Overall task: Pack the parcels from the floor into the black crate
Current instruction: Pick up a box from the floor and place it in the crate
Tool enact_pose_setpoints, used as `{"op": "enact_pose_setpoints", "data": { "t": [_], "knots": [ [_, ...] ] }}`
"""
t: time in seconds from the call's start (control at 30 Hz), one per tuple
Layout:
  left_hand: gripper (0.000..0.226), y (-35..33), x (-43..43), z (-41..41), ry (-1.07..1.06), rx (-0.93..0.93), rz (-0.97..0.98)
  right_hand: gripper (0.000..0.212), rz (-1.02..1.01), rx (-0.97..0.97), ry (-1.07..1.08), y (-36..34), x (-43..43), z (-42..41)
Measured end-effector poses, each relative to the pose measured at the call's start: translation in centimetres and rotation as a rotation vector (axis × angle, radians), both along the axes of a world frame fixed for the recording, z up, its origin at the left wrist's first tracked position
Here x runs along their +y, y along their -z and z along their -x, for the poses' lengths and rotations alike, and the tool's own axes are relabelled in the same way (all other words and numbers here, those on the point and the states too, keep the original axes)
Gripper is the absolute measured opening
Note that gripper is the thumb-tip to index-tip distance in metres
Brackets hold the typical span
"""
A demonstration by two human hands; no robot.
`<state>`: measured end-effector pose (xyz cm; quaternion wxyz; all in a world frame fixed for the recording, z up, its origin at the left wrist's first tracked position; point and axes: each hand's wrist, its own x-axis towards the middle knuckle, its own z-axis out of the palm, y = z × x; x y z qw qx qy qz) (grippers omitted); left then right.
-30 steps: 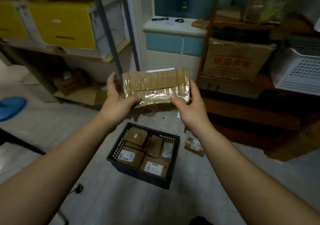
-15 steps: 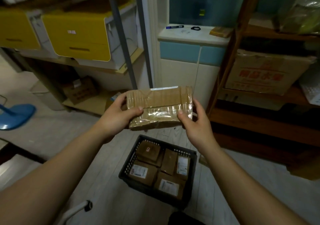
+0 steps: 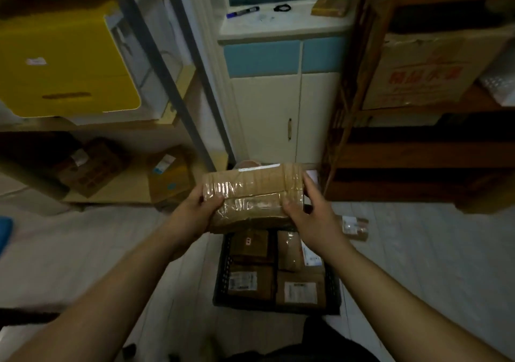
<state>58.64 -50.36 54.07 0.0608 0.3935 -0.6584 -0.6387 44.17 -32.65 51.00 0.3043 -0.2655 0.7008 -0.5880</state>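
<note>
I hold a brown cardboard parcel (image 3: 252, 194) wrapped in clear tape with both hands, above the far end of the black crate (image 3: 221, 269). My left hand (image 3: 195, 211) grips its left end and my right hand (image 3: 309, 216) grips its right end. The crate stands on the floor below and holds several brown parcels (image 3: 250, 280) with white labels. One small parcel (image 3: 355, 227) lies on the floor to the right of the crate.
A metal shelf with yellow boxes (image 3: 64, 66) and cardboard boxes (image 3: 94, 166) stands at the left. A white and blue cabinet (image 3: 278, 82) is straight ahead. A wooden shelf (image 3: 418, 155) with a large carton (image 3: 429, 71) is at the right.
The parcel and both hands have dropped lower, from well above the crate to close over its far end. The view has tilted down and moved closer to the crate.
</note>
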Motion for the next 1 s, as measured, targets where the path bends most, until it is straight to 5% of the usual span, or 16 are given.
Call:
{"op": "enact_pose_setpoints", "data": {
  "t": [0.13, 0.53, 0.73, 1.0],
  "knots": [
    [0.024, 2.6, -3.8, -1.6, 0.185, -0.010, 0.018, 0.061, -0.063, -0.050, 0.145, 2.8, -3.1, -4.3],
    [0.060, 16.1, -6.9, -5.0, 0.320, -0.167, -0.071, 0.057, -0.433, -0.126, 0.360, 15.8, -6.0, -10.7],
    [0.044, 28.1, -6.3, -3.4, 0.179, -0.271, 0.078, 0.063, -0.621, -0.162, 0.245, 27.6, -8.4, -8.2],
    [0.068, 47.3, -5.5, -2.6, 0.218, -0.472, 0.161, 0.065, -0.726, -0.250, 0.076, 47.0, -9.4, -6.4]
  ]
}}
